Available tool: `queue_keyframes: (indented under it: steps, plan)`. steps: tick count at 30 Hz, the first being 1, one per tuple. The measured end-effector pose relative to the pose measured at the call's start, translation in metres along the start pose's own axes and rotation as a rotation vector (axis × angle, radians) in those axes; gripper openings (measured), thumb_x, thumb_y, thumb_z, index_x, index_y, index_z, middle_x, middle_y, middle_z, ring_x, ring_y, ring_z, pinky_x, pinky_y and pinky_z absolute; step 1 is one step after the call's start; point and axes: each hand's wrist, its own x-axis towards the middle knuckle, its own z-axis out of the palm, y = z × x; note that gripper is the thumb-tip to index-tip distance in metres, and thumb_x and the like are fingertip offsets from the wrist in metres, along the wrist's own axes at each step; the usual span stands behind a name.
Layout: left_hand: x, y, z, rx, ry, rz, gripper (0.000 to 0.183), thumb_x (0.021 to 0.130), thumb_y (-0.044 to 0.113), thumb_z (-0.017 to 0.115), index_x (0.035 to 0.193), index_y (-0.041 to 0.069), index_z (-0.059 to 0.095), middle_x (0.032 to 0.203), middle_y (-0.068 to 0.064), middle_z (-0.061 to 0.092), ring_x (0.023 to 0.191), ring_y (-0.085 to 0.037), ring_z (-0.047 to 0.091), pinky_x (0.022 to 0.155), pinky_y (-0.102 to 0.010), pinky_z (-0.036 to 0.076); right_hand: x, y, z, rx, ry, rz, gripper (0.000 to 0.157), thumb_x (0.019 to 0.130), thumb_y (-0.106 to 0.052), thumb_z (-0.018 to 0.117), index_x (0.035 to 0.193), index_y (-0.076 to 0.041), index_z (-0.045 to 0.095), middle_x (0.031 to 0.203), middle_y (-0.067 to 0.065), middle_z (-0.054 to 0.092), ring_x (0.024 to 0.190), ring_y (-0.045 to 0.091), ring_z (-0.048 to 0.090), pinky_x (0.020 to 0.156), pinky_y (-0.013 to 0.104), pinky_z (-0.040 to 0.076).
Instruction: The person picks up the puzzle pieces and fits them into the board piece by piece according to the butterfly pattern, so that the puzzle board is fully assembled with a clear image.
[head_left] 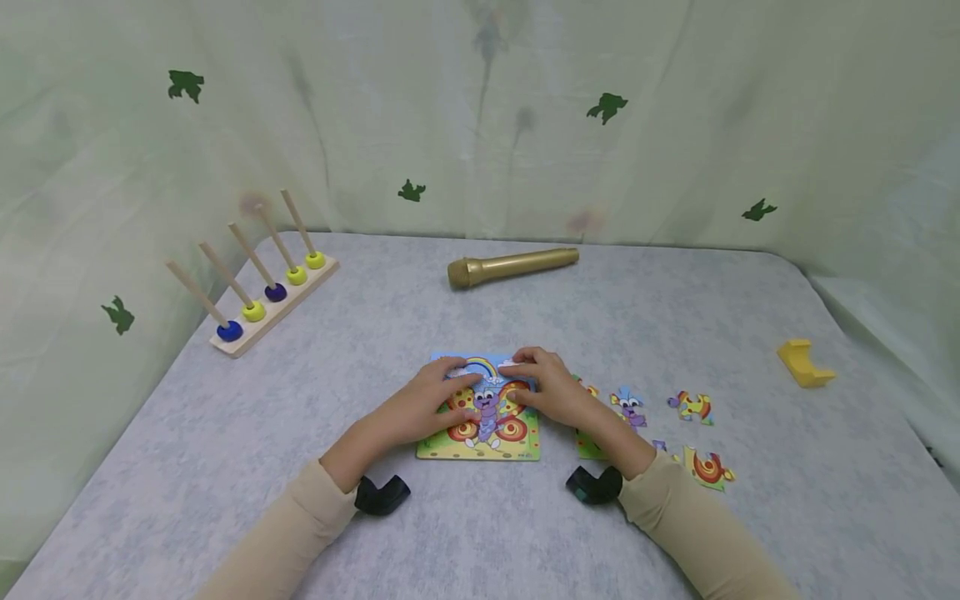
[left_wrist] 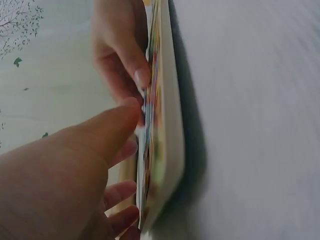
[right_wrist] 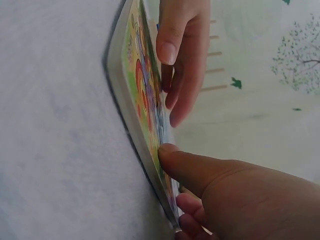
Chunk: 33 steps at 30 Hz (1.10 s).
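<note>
A flat jigsaw board [head_left: 480,452] with a butterfly and rainbow picture lies in front of me. My left hand [head_left: 429,402] reaches over its left side, fingers relaxed and spread across the picture. On the other side my right hand [head_left: 551,386] lies over the upper right part, its thumb near the butterfly's wing. In the right wrist view the right thumb [right_wrist: 172,156] touches the board's face. The left thumb [left_wrist: 127,117] comes close to the surface in the left wrist view; contact is hard to tell. Neither hand grips anything.
Loose puzzle pieces [head_left: 628,407] lie right of the board, some partly behind the right forearm. A gold microphone [head_left: 517,265] lies farther back. At the left stands a wooden peg rack [head_left: 281,312] with blue and yellow beads. A yellow curved block [head_left: 804,365] sits far right.
</note>
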Motion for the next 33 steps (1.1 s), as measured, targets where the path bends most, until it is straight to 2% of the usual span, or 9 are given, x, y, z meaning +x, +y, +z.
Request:
queue_keyframes:
  steps: [4, 8, 14, 18, 21, 27, 31, 33]
  plan:
    - [-0.012, -0.007, -0.007, -0.061, 0.006, -0.101, 0.061, 0.086, 0.042, 0.056, 0.137, 0.014, 0.038, 0.141, -0.013, 0.027, 0.128, -0.031, 0.023, 0.100, -0.047, 0.025, 0.000, 0.000, 0.001, -0.026, 0.011, -0.016, 0.038, 0.084, -0.017, 0.064, 0.121, -0.012, 0.059, 0.124, 0.012, 0.043, 0.112, 0.029, 0.037, 0.090, 0.045, 0.032]
    - [-0.026, -0.017, -0.011, -0.066, 0.020, -0.139, 0.065, 0.086, 0.040, 0.058, 0.138, 0.009, 0.035, 0.141, -0.015, 0.027, 0.127, -0.034, 0.023, 0.100, -0.049, 0.024, 0.000, 0.000, 0.002, -0.045, 0.013, -0.014, 0.038, 0.085, -0.018, 0.064, 0.121, -0.013, 0.058, 0.124, 0.012, 0.044, 0.112, 0.029, 0.038, 0.091, 0.045, 0.032]
    - [-0.040, -0.029, -0.010, -0.090, 0.068, -0.085, 0.067, 0.083, 0.040, 0.062, 0.137, 0.009, 0.037, 0.137, -0.016, 0.033, 0.125, -0.035, 0.027, 0.099, -0.051, 0.023, 0.000, -0.002, 0.002, -0.025, 0.005, 0.011, 0.036, 0.086, -0.021, 0.063, 0.121, -0.015, 0.058, 0.125, 0.012, 0.043, 0.113, 0.029, 0.036, 0.092, 0.046, 0.032]
    - [-0.041, -0.034, -0.006, -0.102, 0.092, -0.047, 0.068, 0.082, 0.041, 0.063, 0.137, 0.009, 0.038, 0.137, -0.014, 0.035, 0.126, -0.033, 0.027, 0.100, -0.051, 0.021, -0.001, -0.001, 0.001, -0.003, -0.004, 0.002, 0.038, 0.086, -0.024, 0.062, 0.122, -0.013, 0.057, 0.126, 0.013, 0.042, 0.115, 0.031, 0.035, 0.092, 0.048, 0.031]
    - [-0.041, -0.037, -0.003, -0.107, 0.098, -0.051, 0.068, 0.082, 0.042, 0.062, 0.137, 0.010, 0.038, 0.137, -0.011, 0.035, 0.127, -0.030, 0.025, 0.100, -0.050, 0.019, -0.001, -0.002, -0.002, 0.049, -0.029, 0.019, 0.039, 0.087, -0.025, 0.060, 0.124, -0.012, 0.055, 0.129, 0.012, 0.040, 0.118, 0.030, 0.033, 0.094, 0.048, 0.030]
    - [-0.042, -0.038, -0.002, -0.119, 0.108, -0.054, 0.069, 0.081, 0.043, 0.062, 0.137, 0.011, 0.038, 0.138, -0.010, 0.035, 0.128, -0.030, 0.025, 0.101, -0.050, 0.018, -0.005, -0.011, -0.019, 0.209, -0.073, 0.083, 0.047, 0.089, -0.030, 0.057, 0.130, -0.012, 0.046, 0.134, 0.009, 0.037, 0.125, 0.026, 0.031, 0.098, 0.047, 0.028]
    - [-0.042, -0.038, -0.002, -0.112, 0.113, -0.045, 0.069, 0.081, 0.044, 0.062, 0.137, 0.010, 0.038, 0.138, -0.011, 0.035, 0.127, -0.031, 0.025, 0.100, -0.051, 0.018, -0.011, -0.020, -0.034, 0.222, -0.064, 0.086, 0.054, 0.087, -0.037, 0.058, 0.133, -0.015, 0.041, 0.137, 0.005, 0.035, 0.124, 0.026, 0.031, 0.097, 0.048, 0.030]
    - [-0.042, -0.038, -0.002, -0.110, 0.112, -0.043, 0.069, 0.082, 0.045, 0.061, 0.137, 0.010, 0.038, 0.138, -0.010, 0.035, 0.127, -0.031, 0.025, 0.100, -0.051, 0.018, -0.015, -0.024, -0.042, 0.230, -0.038, 0.083, 0.054, 0.086, -0.035, 0.059, 0.134, -0.016, 0.041, 0.137, 0.002, 0.035, 0.124, 0.026, 0.032, 0.096, 0.050, 0.030]
